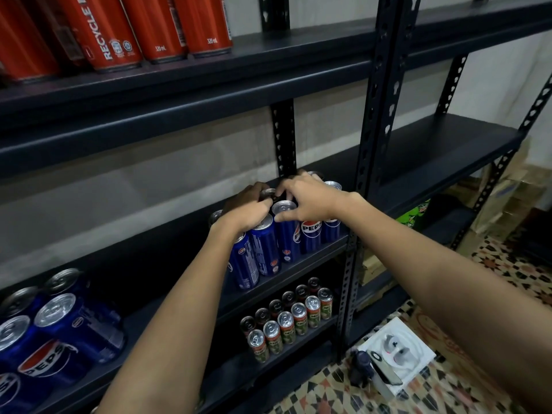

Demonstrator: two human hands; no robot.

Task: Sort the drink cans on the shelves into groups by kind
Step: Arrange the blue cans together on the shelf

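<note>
Several tall blue Pepsi cans (pixel 265 249) stand bunched at the right end of the middle shelf (pixel 313 261). My left hand (pixel 248 212) lies over the tops of the left cans, fingers curled round them. My right hand (pixel 307 198) covers the right cans, its thumb and fingers pinching the top of one blue Pepsi can (pixel 285 231). Another group of blue Pepsi cans (pixel 53 333) stands at the shelf's left end. Red cans (pixel 116 31) line the top shelf. Small green-and-red cans (pixel 289 321) stand in rows on the shelf below.
Black perforated uprights (pixel 370 144) divide this rack from a second rack to the right, whose middle shelf (pixel 448 144) is bare. On the patterned tile floor lie a white packet (pixel 397 351) and a small dark bottle (pixel 361 369). Cardboard boxes (pixel 507 186) stand at the far right.
</note>
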